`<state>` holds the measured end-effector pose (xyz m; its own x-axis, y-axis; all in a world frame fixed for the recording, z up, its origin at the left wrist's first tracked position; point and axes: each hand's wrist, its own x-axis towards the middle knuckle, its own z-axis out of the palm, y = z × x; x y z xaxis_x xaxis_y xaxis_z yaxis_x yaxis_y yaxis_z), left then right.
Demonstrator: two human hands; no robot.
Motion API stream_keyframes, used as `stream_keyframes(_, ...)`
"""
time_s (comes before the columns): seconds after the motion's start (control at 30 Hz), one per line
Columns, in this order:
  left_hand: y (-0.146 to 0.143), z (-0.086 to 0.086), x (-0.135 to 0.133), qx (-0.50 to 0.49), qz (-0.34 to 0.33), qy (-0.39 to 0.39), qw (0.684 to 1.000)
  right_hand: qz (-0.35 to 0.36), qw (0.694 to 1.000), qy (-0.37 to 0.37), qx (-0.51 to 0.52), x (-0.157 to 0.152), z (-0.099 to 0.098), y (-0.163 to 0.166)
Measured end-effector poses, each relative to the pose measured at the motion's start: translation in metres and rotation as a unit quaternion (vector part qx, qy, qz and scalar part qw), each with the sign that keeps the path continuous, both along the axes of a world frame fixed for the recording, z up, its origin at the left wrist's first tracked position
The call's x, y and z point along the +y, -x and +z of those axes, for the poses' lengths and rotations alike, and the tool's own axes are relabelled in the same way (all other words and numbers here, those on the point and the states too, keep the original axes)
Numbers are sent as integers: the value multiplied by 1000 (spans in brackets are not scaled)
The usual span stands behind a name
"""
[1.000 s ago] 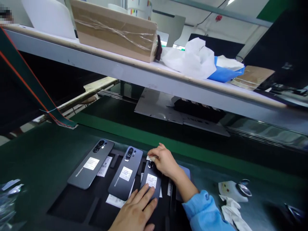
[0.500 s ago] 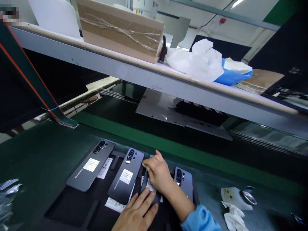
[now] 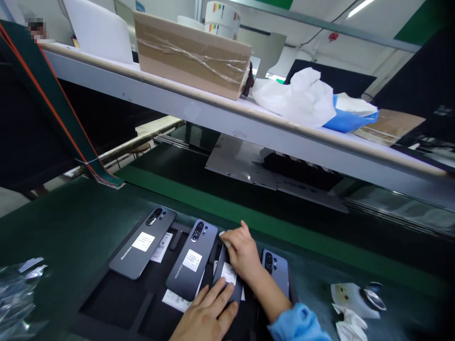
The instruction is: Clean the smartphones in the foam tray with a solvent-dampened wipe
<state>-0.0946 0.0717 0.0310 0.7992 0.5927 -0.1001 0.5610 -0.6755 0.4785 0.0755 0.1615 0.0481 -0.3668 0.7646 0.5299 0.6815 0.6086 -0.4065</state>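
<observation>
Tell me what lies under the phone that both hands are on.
The phone lies on the black tray; an edge of a white slip peeks out at its right. The left hand and right hand cover its ends, hiding the rest.

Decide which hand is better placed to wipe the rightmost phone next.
Right. The right hand holds the white wipe beside the rightmost phone; the left hand rests on the third phone.

Two bare hands on show. The right hand (image 3: pixel 243 253) leads into a bare wrist and a stretch of bare forearm behind it. Further back from the hand comes a light blue sleeve (image 3: pixel 298 324), soft fabric pushed up and bunched in rounded folds. The left hand (image 3: pixel 208 317) is bare too, fingers (image 3: pixel 222 297) plain, uncovered right down to the picture's lower edge.
</observation>
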Motion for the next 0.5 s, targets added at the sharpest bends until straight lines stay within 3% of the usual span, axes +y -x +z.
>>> stream_keyframes(0.07, 0, -1, 0, 8, -3, -6, 1000, -61, 998, 7, 17, 9, 1, -4)
stream_keyframes(0.13, 1, -1, 0, -2, -3, -8, 1000, -74, 997, 8, 19, 3, -1, -9)
stream_keyframes(0.3, 2, 9, -1, -21, 16, 23, 999, 13, 999, -36, -29, -18, -8, -8)
stream_keyframes(0.5, 3, 19, 0, 13, 16, 48, 999, -101, 995, -3, 9, -2, -6, -19)
